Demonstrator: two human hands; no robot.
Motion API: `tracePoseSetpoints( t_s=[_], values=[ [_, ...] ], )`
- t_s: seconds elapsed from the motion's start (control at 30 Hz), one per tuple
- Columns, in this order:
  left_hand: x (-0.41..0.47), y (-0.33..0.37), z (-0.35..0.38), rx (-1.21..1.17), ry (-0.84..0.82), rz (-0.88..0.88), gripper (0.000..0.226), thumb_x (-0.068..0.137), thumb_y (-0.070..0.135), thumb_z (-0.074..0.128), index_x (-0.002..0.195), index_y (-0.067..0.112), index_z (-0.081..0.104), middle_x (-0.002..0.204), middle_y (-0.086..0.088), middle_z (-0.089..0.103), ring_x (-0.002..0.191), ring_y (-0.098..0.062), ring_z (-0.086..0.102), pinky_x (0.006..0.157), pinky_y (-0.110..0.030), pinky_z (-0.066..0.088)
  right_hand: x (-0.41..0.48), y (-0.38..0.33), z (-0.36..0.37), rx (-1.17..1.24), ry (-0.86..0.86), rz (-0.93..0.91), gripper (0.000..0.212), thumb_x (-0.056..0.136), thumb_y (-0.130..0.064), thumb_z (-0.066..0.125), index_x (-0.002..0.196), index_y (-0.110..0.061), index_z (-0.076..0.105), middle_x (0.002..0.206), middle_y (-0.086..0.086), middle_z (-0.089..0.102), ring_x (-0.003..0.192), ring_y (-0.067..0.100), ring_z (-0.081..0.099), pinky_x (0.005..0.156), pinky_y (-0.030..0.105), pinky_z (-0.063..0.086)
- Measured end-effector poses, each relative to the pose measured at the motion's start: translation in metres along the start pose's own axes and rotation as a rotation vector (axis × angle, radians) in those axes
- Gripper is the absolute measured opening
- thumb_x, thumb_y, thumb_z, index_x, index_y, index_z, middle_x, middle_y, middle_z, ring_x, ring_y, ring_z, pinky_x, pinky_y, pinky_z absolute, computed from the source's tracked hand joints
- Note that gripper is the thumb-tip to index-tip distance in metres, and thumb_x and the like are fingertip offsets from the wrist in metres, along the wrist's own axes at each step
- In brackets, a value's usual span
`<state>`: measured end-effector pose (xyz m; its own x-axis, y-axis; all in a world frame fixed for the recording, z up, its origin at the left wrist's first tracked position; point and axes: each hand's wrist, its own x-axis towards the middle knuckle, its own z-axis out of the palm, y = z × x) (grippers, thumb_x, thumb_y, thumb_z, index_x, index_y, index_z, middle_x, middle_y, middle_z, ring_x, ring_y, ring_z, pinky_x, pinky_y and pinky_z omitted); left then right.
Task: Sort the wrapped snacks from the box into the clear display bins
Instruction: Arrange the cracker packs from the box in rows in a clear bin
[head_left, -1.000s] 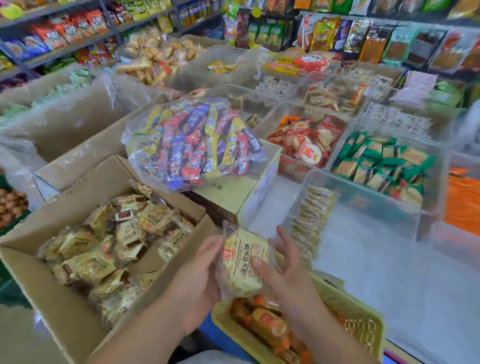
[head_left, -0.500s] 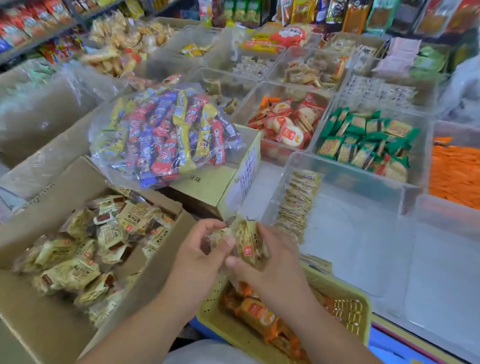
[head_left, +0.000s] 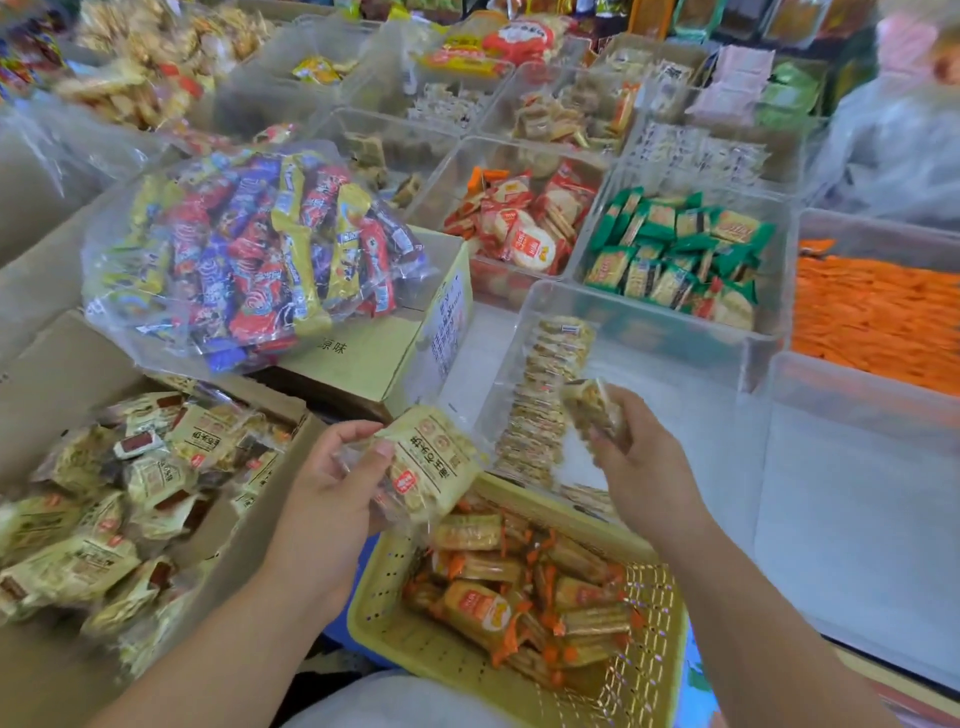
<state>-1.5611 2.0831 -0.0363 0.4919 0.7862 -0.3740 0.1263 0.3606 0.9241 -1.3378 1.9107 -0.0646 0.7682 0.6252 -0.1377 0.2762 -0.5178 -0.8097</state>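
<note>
Wrapped snacks (head_left: 130, 493), cream-yellow, heaped in the open cardboard box (head_left: 67, 358) at lower left. Flat packet (head_left: 431, 462) gripped in the left hand (head_left: 332, 488), thumb curled over its face. Second packet (head_left: 592, 408) pinched edge-on in the right hand (head_left: 644, 467), at the near clear bin (head_left: 649, 325) (a row (head_left: 545, 405) of the same stands along its left wall). Yellow basket (head_left: 644, 675) of orange-wrapped bars (head_left: 493, 603) between the forearms. Bag of mixed candy bars (head_left: 249, 249) on a closed carton (head_left: 374, 358), between box and bins.
</note>
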Motion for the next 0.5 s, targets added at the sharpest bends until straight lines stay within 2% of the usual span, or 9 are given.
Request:
tracePoseSetpoints(
  t_s=[0.07,0.17,0.27,0.33,0.37,0.4,0.43,0.47,0.5],
  values=[
    [0.000,0.000,-0.001,-0.040,-0.013,-0.020,0.013,0.098,0.021,0.064,0.096,0.033,0.069,0.097,-0.007,0.079,0.079,-0.020,0.077,0.055,-0.033,0.058,0.018,0.026,-0.011,-0.197,-0.054,0.032,0.042,0.102,-0.023,0.055,0.142,-0.027,0.047,0.112,-0.003,0.067,0.086,0.014,0.061,0.069,0.025,0.039],
    [-0.001,-0.001,0.001,-0.121,-0.037,-0.056,0.009,0.087,0.026,0.068,0.095,0.031,0.069,0.101,-0.008,0.078,0.081,-0.019,0.076,0.056,-0.033,0.058,0.036,0.060,-0.012,-0.425,-0.321,0.122,0.049,0.104,-0.020,0.050,0.152,-0.019,0.040,0.138,0.012,0.056,0.115,0.031,0.057,0.084,0.029,0.039],
    [-0.003,-0.004,0.004,-0.184,-0.038,-0.103,0.010,0.094,0.019,0.063,0.102,0.024,0.067,0.100,-0.010,0.078,0.077,-0.020,0.076,0.051,-0.033,0.057,0.045,0.071,-0.003,-0.517,-0.563,0.178,0.054,0.106,-0.017,0.047,0.157,-0.013,0.030,0.156,0.015,0.037,0.134,0.031,0.046,0.099,0.027,0.036],
    [-0.005,-0.006,0.005,-0.174,-0.034,-0.124,0.011,0.100,0.015,0.058,0.106,0.022,0.064,0.102,-0.011,0.078,0.079,-0.021,0.076,0.052,-0.033,0.058,0.048,0.072,0.004,-0.593,-0.709,0.187,0.057,0.107,-0.017,0.043,0.159,-0.011,0.020,0.164,0.015,0.021,0.146,0.029,0.032,0.109,0.027,0.029],
    [-0.005,-0.007,0.005,-0.172,-0.032,-0.130,0.011,0.101,0.015,0.057,0.107,0.021,0.064,0.103,-0.012,0.078,0.080,-0.022,0.076,0.053,-0.033,0.059,0.050,0.072,0.008,-0.612,-0.748,0.182,0.058,0.107,-0.015,0.042,0.160,-0.010,0.017,0.164,0.015,0.021,0.146,0.029,0.031,0.111,0.029,0.029],
    [-0.005,-0.008,0.006,-0.172,-0.030,-0.135,0.011,0.101,0.015,0.057,0.108,0.021,0.064,0.104,-0.012,0.078,0.080,-0.022,0.076,0.053,-0.034,0.059,0.052,0.072,0.011,-0.597,-0.759,0.189,0.057,0.106,-0.012,0.041,0.158,-0.008,0.018,0.158,0.015,0.032,0.137,0.031,0.042,0.104,0.033,0.037],
    [-0.005,-0.009,0.005,-0.174,-0.028,-0.139,0.011,0.101,0.015,0.058,0.109,0.021,0.063,0.105,-0.013,0.077,0.081,-0.023,0.077,0.053,-0.035,0.059,0.053,0.073,0.014,-0.562,-0.741,0.192,0.053,0.105,-0.009,0.040,0.154,-0.007,0.022,0.140,0.015,0.048,0.116,0.031,0.055,0.088,0.033,0.044],
    [-0.004,-0.009,0.006,-0.174,-0.027,-0.142,0.011,0.101,0.016,0.058,0.109,0.021,0.064,0.106,-0.014,0.077,0.082,-0.024,0.077,0.054,-0.036,0.059,0.054,0.075,0.016,-0.545,-0.710,0.188,0.044,0.102,-0.006,0.039,0.145,-0.008,0.029,0.114,0.011,0.055,0.089,0.025,0.056,0.071,0.032,0.042],
    [-0.004,-0.009,0.005,-0.176,-0.025,-0.146,0.011,0.100,0.016,0.058,0.108,0.022,0.064,0.106,-0.014,0.077,0.083,-0.025,0.077,0.054,-0.037,0.059,0.056,0.076,0.019,-0.543,-0.676,0.189,0.033,0.100,-0.004,0.040,0.132,-0.011,0.035,0.095,0.007,0.053,0.074,0.021,0.049,0.063,0.032,0.037]
  ],
)
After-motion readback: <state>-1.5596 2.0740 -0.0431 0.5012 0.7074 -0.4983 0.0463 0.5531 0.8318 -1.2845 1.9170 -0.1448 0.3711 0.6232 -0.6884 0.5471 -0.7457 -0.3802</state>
